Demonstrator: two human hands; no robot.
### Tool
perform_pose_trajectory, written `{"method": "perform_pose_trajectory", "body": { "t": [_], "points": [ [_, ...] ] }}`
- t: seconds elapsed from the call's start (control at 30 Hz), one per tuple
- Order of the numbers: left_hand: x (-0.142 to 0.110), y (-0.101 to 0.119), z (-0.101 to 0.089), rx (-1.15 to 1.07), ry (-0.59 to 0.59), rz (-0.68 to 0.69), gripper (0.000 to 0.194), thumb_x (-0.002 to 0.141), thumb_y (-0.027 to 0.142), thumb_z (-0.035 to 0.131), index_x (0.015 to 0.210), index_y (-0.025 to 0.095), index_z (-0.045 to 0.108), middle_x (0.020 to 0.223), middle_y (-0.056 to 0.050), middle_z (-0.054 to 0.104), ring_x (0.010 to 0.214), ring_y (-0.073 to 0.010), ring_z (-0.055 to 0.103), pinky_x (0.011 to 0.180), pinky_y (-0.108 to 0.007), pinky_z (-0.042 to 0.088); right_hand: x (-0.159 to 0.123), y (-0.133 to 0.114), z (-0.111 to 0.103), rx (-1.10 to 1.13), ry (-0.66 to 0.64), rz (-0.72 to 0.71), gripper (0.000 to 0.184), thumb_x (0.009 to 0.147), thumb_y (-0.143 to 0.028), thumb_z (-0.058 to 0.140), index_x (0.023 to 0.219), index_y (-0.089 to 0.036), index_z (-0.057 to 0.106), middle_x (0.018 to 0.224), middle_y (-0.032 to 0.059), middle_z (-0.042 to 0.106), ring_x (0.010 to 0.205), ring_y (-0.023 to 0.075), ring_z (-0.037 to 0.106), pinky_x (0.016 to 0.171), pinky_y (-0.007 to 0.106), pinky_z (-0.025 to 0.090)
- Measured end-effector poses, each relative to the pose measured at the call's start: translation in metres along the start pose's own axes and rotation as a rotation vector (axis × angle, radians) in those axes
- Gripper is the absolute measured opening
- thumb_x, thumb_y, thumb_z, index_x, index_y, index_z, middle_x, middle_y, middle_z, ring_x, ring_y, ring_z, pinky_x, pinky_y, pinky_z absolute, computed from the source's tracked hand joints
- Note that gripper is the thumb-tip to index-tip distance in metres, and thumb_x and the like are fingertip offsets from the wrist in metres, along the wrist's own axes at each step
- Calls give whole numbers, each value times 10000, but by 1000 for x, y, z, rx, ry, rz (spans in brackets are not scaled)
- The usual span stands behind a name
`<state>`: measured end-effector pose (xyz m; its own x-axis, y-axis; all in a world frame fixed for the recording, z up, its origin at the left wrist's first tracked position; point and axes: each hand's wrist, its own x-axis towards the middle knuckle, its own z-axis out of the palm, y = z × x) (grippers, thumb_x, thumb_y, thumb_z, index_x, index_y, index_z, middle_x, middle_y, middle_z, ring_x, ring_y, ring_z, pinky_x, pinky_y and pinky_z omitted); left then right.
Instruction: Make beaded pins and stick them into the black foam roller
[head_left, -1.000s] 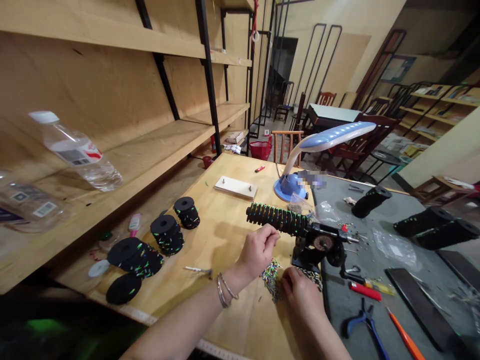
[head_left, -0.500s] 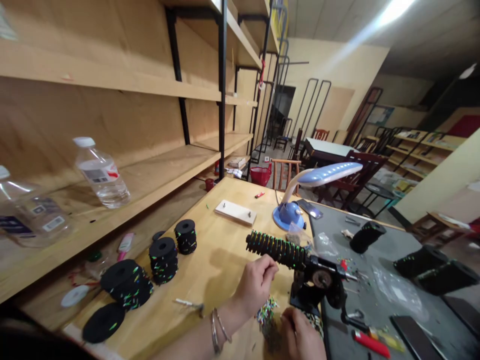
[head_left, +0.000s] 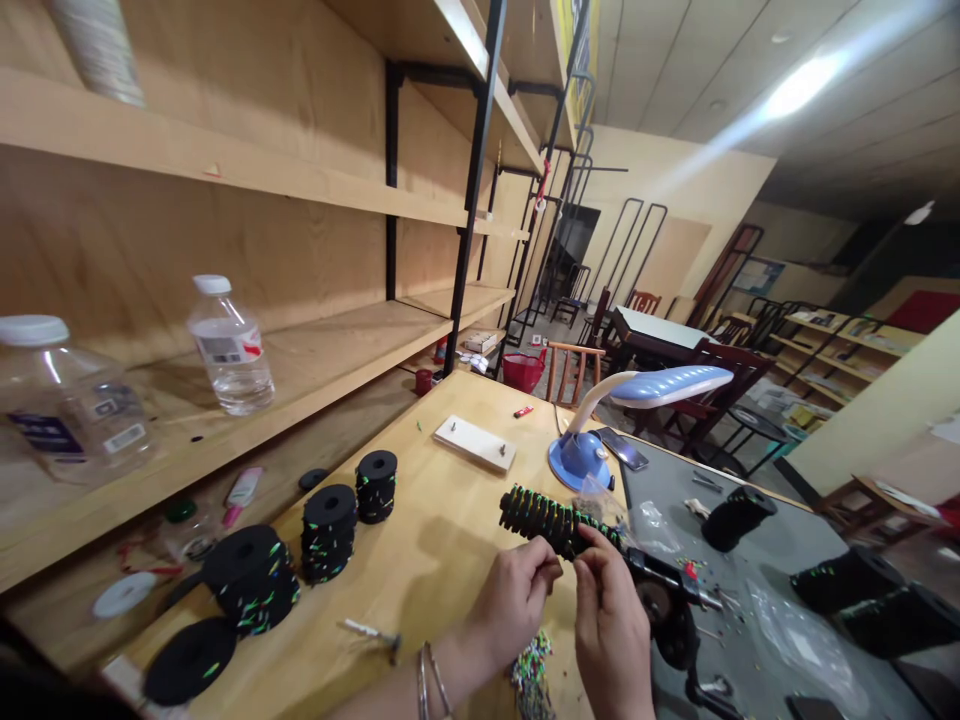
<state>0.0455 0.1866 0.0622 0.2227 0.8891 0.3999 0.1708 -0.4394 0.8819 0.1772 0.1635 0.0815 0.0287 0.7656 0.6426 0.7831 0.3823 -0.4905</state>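
Note:
A row of black ridged discs [head_left: 531, 512] with green and yellow bits in the grooves sticks out from a dark metal clamp with a crank [head_left: 667, 605]. My left hand [head_left: 514, 595] is closed in a pinch just below the row; what its fingertips hold is too small to make out. Close beside it, my right hand [head_left: 613, 615] is raised against the row's lower side, thumb and fingers drawn together on something I cannot make out. Below and between both hands lies a pile of small multicoloured slivers [head_left: 532, 665] on the wooden table.
Stacks of black foam discs [head_left: 328, 530] stand at the left, with a flat disc [head_left: 189, 660] nearer. A screwdriver-like tool [head_left: 369, 632], a white board with two bolts [head_left: 474, 443] and a blue lamp [head_left: 577, 455] are about. Bottles [head_left: 232, 350] stand on the shelf.
My right hand has risen from beside the pile of slivers to the row of discs. My left hand stays pinched below the row. The view has tilted slightly upward.

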Motion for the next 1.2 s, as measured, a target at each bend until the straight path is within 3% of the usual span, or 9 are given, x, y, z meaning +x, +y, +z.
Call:
{"method": "perform_pose_trajectory", "body": {
  "t": [0.27, 0.43, 0.57, 0.87, 1.2],
  "points": [
    [4, 12, 0, -9, 46, -43, 201, 886, 140, 439, 696, 199, 468, 575, 41, 478, 539, -121, 465, 532, -220, 307, 24, -1, -8, 20, -86, 139, 203, 923, -350, 400, 854, -229, 546, 1111, 144, 692, 1000, 252, 663, 801, 343, 525],
    [5, 16, 0, 14, 72, -58, 201, 882, 139, 440, 693, 201, 469, 570, 39, 479, 534, -124, 466, 529, -229, 301, 27, -2, -12, 3, -123, 16, 202, 915, -311, 415, 769, -235, 532, 1072, 146, 690, 1065, 270, 633, 847, 386, 524],
    [1, 12, 3, 25, 64, -48, 193, 886, 140, 433, 705, 202, 464, 582, 37, 469, 538, -126, 455, 530, -233, 295, 20, -1, -12, -58, -111, -73, 191, 923, -283, 428, 789, -228, 553, 1152, 163, 647, 1163, 279, 576, 885, 415, 520],
    [-5, 5, 3, -2, 72, -19, 206, 885, 124, 425, 696, 199, 459, 607, 38, 446, 549, -118, 423, 534, -232, 292, 12, 2, -6, -135, -114, -113, 159, 930, -283, 450, 874, -211, 580, 1352, 192, 507, 1246, 289, 501, 954, 482, 491],
    [-3, 2, 2, -42, 86, 1, 226, 881, 132, 444, 668, 199, 472, 600, 30, 464, 553, -123, 424, 533, -228, 304, 12, 2, -2, -235, -78, -163, 189, 931, -301, 440, 849, -210, 584, 1310, 192, 545, 1205, 305, 537, 914, 470, 511]
  ]
}}
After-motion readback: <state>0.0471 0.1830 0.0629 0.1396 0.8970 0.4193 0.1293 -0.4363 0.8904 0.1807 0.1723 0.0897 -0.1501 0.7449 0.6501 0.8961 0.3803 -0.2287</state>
